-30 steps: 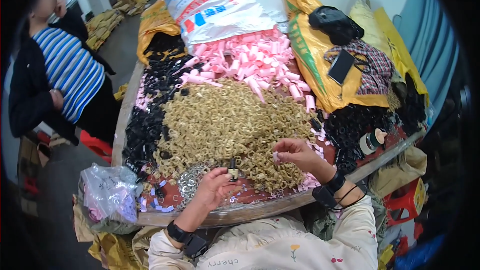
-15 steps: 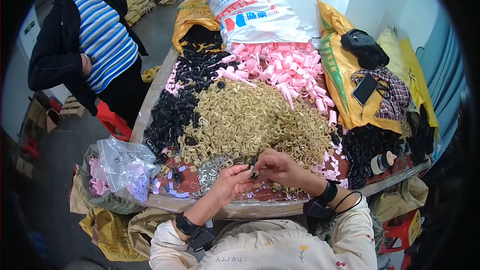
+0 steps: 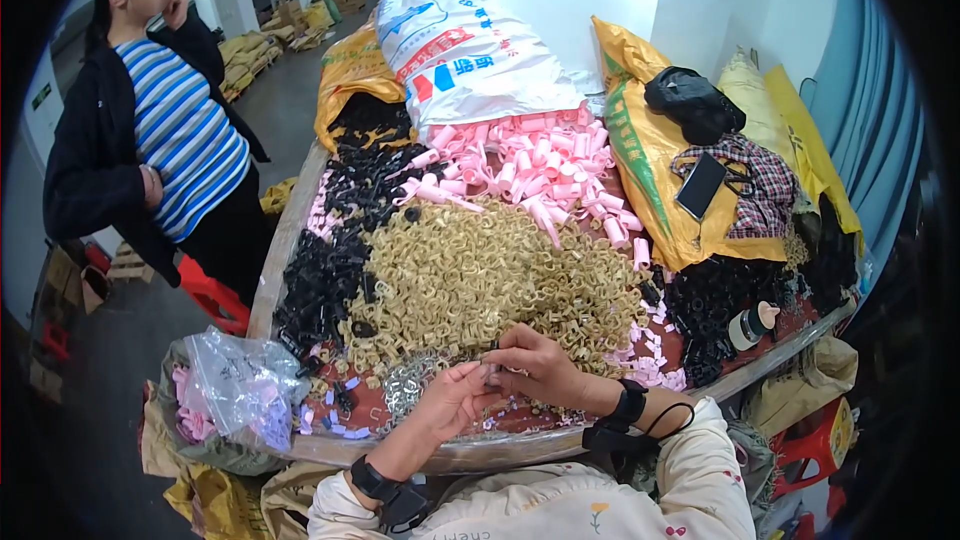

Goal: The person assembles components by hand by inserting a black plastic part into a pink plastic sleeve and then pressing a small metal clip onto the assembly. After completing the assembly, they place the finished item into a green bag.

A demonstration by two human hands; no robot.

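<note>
Even, soft indoor light falls from above, leaving only faint shadows under the hands. The white sack (image 3: 470, 40) and wall glare slightly (near overexposed). Fisheye bending curves the table (image 3: 285, 230) edge; black vignette rings the frame, and the centre stays sharp.

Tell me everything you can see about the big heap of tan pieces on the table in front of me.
The tan heap is a broad mound of many small, curled, clip-like pieces, plastic by the look, dull gold-beige. It fills the middle of the table. Black pieces border its left side, pink tubes its far side. Its near edge reaches the left hand and right hand, which meet over a small piece, too small to identify.
</note>
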